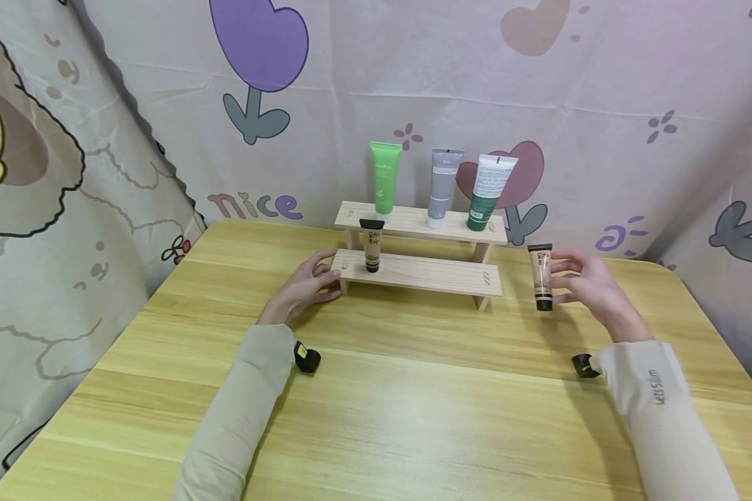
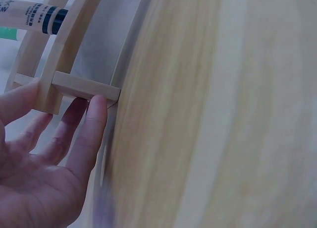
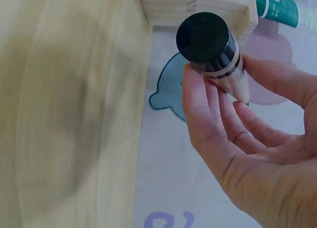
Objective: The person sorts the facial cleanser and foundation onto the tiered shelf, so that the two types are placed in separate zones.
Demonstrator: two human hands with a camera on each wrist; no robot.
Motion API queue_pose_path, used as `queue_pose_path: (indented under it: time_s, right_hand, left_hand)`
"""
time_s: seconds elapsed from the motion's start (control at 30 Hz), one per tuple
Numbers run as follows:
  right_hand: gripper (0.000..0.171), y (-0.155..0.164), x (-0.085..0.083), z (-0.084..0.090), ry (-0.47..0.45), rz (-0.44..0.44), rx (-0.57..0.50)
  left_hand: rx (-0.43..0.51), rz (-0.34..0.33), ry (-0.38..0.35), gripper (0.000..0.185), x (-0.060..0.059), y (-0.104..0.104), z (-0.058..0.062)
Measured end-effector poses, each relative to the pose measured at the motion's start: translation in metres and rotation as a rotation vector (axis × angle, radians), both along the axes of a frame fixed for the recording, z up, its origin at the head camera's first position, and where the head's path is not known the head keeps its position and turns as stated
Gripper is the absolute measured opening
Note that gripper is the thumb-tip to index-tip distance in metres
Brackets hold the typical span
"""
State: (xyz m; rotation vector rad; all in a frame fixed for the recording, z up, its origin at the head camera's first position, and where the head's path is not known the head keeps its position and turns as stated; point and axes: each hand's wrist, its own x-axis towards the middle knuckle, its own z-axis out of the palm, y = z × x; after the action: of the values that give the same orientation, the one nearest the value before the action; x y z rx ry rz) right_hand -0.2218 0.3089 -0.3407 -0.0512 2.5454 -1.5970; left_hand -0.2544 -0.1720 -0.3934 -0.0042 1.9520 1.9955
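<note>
A two-tier wooden display rack (image 1: 426, 273) stands at the back of the table. My left hand (image 1: 302, 284) holds its left end at the lower tier, with fingertips (image 2: 98, 103) against the short leg. On that tier a small beige tube with black cap and end (image 1: 372, 245) stands upright. My right hand (image 1: 585, 282) pinches a matching beige tube (image 1: 541, 275) to the right of the rack, black cap (image 3: 203, 37) down. The tube is upright above the table, apart from the rack.
On the upper tier stand a green tube (image 1: 385, 177), a grey tube (image 1: 443, 186) and a white-and-green tube (image 1: 491, 189). Behind the table (image 1: 401, 417) hangs a patterned cloth (image 1: 351, 111). Small black cameras (image 1: 307, 358) sit at both wrists.
</note>
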Motion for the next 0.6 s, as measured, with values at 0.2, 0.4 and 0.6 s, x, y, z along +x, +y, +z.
queue_pose_path:
  time_s: [0.2,0.4,0.6]
  right_hand:
    - [0.069,-0.014,-0.001,0.003,0.044,-0.011,-0.06]
    - [0.069,-0.028,-0.001,0.004,0.097,-0.001,-0.129]
    - [0.063,-0.043,-0.002,0.005,0.164,0.002,-0.238]
  left_hand:
    - [-0.013,-0.007,0.001,0.062,0.0,0.0,0.001]
    - [-0.017,-0.009,0.001,0.063,0.001,-0.001,0.001]
    - [-0.018,-0.01,-0.005,0.063,0.0,-0.001,0.0]
